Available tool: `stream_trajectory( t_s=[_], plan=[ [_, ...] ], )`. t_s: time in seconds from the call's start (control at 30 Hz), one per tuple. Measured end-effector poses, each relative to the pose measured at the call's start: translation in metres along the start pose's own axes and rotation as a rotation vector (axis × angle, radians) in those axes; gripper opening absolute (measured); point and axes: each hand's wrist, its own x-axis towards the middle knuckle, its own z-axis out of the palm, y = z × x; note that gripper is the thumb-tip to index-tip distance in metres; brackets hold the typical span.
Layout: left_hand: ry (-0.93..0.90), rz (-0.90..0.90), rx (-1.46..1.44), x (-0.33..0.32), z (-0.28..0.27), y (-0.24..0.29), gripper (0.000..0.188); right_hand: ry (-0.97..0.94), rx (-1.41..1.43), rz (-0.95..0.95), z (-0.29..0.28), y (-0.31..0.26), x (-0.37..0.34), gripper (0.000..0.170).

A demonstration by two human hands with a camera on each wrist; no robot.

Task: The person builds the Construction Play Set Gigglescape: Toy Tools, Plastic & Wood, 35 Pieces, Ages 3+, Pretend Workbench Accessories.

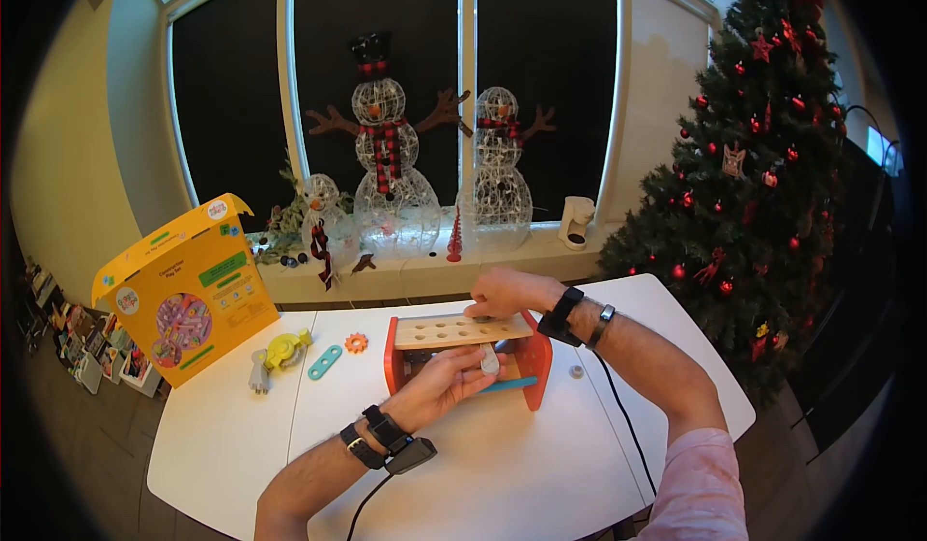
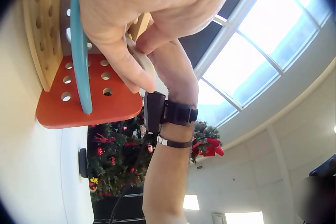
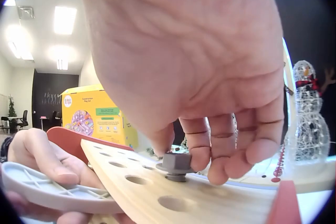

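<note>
Fastening seems to be the step in hand: the right hand (image 1: 504, 293) sets the bolt (image 3: 177, 162) into a hole of the board (image 1: 425, 331), which is the top of the toy bench (image 1: 539, 372). The thumb and the index finger are closed around the bolt's head from 2 sides, with no visible gap. The left hand (image 1: 439, 384) is at 7 o'clock from the bolt; it has the grey bar (image 1: 490, 358) pinched between thumb and fingers.

As I judge, the next move calls for bringing the bar to the board's underside and lining it up with the bolt, while the right hand holds the bolt straight. If the 2 parts do not meet well, the bolt could tilt.

The bolt is dark grey, with a 6-sided head and a flat collar below it. A short part of thread is visible between collar and board, so it is not fully down; its lower end is hidden. It is near the board's far edge, at 12 o'clock of the bench. The bar is pale, rounded at its end and ribbed on the face seen from the right wrist. At 9 o'clock of the bench lie 1 orange cog (image 1: 356, 344) and 1 teal link (image 1: 324, 362).
</note>
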Motion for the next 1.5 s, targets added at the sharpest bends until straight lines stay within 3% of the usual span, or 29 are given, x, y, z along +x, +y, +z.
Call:
stream_trajectory(
  t_s=[0.13, 0.23, 0.43, 0.63, 0.73, 0.97, 1.03, 1.5],
  plan=[
    [0.009, -0.002, 0.008, -0.002, 0.003, 0.002, 0.045, -0.028, 0.05, 0.045, -0.001, -0.003, -0.001, 0.067],
    [-0.011, 0.0, -0.007, 0.0, -0.001, 0.001, 0.045, -0.077, 0.036, 0.099, 0.006, -0.001, 0.007, 0.07],
    [-0.009, 0.001, -0.018, 0.0, 0.0, 0.001, 0.045, -0.158, -0.029, 0.214, -0.015, -0.017, -0.005, 0.067],
    [-0.023, 0.003, -0.038, 0.002, -0.004, -0.001, 0.044, -0.2, 0.019, 0.141, -0.006, -0.009, 0.002, 0.068],
    [-0.018, 0.006, -0.029, 0.003, -0.004, -0.002, 0.044, -0.177, -0.03, 0.214, -0.016, -0.021, -0.008, 0.067],
    [-0.004, -0.004, -0.017, -0.001, 0.001, 0.001, 0.045, -0.212, 0.034, 0.15, -0.014, -0.018, -0.005, 0.068],
    [0.001, -0.002, -0.009, 0.0, 0.0, 0.001, 0.045, -0.169, 0.003, 0.238, -0.021, -0.027, -0.013, 0.068],
    [0.002, -0.009, -0.007, -0.001, 0.001, 0.0, 0.046, -0.238, -0.024, 0.178, -0.013, -0.018, -0.004, 0.075]
  ],
)
